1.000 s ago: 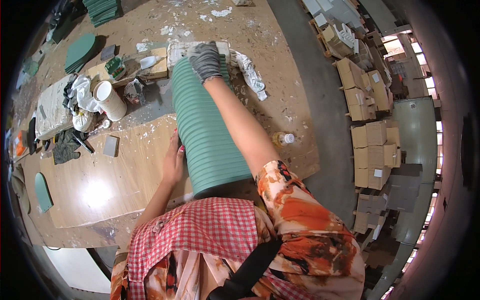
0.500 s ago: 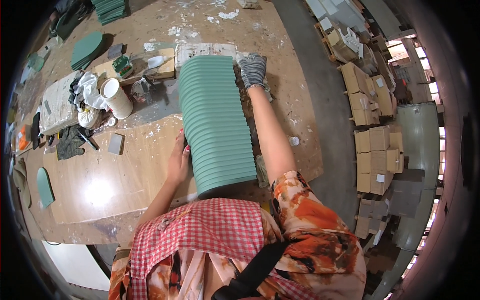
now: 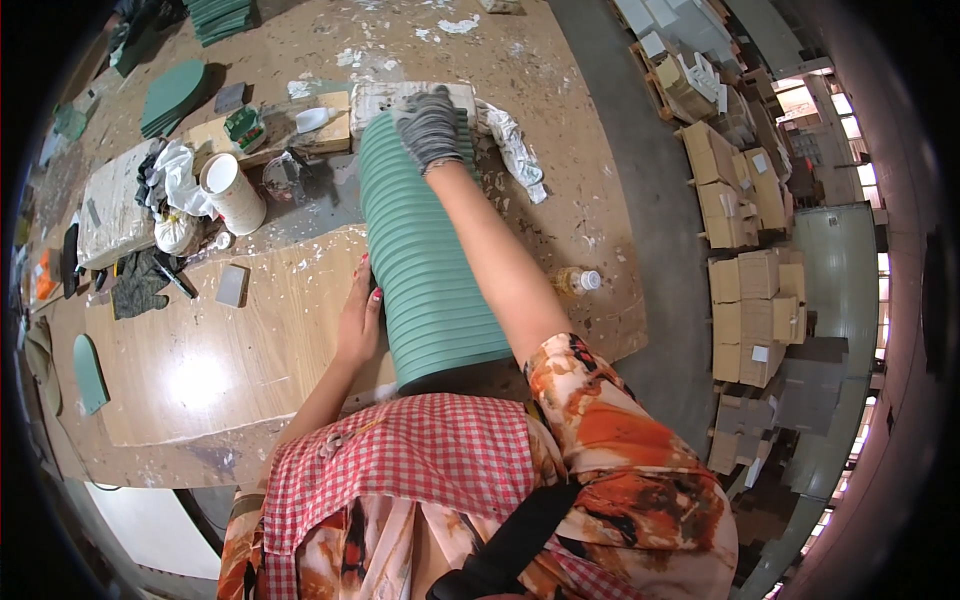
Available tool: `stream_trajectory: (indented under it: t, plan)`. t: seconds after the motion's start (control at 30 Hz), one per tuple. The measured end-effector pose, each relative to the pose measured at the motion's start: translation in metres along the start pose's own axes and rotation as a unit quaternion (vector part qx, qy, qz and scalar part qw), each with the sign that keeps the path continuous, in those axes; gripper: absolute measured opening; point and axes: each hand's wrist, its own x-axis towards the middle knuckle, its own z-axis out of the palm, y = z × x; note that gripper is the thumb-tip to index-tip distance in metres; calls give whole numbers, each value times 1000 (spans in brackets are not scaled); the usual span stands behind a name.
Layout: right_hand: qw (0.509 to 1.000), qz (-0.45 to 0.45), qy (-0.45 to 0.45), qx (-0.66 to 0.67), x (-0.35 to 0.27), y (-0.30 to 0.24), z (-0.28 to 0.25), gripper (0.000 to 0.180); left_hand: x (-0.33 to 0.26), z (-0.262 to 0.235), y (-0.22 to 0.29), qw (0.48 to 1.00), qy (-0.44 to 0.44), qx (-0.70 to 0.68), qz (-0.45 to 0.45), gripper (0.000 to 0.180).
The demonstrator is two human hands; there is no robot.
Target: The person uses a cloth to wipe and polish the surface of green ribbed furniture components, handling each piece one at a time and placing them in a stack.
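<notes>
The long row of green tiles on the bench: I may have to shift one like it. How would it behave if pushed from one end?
The row of green tiles is many separate slabs on edge, so it would probably buckle or fan apart unless squeezed. The gloved right hand caps the far end while the left hand steadies its side. It looks heavy and probably chips easily.

A long row of flat green tiles (image 3: 425,255), set on edge and packed face to face, is seen stretching away across the desk (image 3: 200,360) from the near edge. The ribbed row is pressed at its far end by the gloved right hand (image 3: 428,125) and steadied along its left side by the bare left hand (image 3: 358,318).
</notes>
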Motion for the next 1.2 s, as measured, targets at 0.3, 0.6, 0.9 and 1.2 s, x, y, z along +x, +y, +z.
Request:
stream_trajectory:
  t: [0.3,0.6,0.9,1.2]
  plan:
    - [977,-117,-117,-133,1,-70,69,32,-2,1,4,1000,-2,7,-6,54]
    - [995,-10,27,94,22,80,66,26,11,16,17,999,-23,-27,38,54]
    - [966,109,175,156,-28,94,2,36,0,1,0,1000,0,5,5,54]
    - [884,155,155,413,-39,92,7,23,-4,-2,-6,1000,5,6,4,55]
